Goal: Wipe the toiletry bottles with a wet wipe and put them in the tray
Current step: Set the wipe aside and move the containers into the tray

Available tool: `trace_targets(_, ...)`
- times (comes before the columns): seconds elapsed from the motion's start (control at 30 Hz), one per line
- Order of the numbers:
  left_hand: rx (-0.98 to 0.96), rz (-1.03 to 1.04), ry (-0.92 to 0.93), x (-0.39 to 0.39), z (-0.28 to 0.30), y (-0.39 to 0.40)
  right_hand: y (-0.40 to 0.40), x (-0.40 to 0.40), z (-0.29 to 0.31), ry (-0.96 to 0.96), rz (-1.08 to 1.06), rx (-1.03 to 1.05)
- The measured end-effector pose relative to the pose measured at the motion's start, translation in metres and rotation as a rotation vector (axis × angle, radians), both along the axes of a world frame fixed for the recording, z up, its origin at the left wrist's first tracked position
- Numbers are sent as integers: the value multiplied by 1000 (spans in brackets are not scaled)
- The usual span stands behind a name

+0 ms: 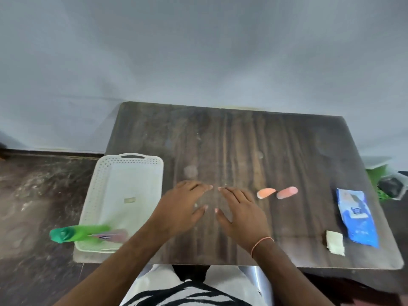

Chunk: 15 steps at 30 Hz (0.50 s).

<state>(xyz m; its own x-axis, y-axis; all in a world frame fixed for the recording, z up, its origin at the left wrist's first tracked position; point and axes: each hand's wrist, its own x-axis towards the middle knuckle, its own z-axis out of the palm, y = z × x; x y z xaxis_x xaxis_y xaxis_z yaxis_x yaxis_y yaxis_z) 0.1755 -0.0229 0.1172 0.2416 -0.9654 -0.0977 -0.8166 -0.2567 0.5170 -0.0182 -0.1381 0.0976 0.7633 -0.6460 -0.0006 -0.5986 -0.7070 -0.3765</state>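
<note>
A white perforated tray stands at the table's left edge. A green bottle lies across its near end, cap sticking out over the left rim, with a pinkish bottle beside it. Two small orange-pink bottles lie on the table to the right of my hands. My left hand and my right hand rest flat on the table's middle, fingers spread, holding nothing. A folded white wipe lies near the front right, next to a blue wet-wipe pack.
The dark wooden table reaches to a grey wall behind. Dark floor lies to the left. Green and black objects sit past the table's right edge. My lap is under the front edge.
</note>
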Motion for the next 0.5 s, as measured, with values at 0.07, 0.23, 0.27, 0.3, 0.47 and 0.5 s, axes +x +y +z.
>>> trace_targets(0.07,16,-15,18,-21,-11,-23,-25,-27,-4,6,-27,16)
trace_targets(0.23,83,-6,62,-79,-39,-89,-94,-94,-22,28,-80,-10)
trace_targets(0.27,103,3,81,-90,-45,-104,-110,-106,-27,40,-87,-18)
trace_targets(0.3,117,11,97,-99,-52,-117,-123,-116,-32,56,-90,-17)
trace_targets(0.47,171,54,146,-134,-74,-174,-178,-149,-50,109,-127,46)
trace_targets(0.5,178,60,143,-138,-78,-183,-187,-152,-52,122,-140,75)
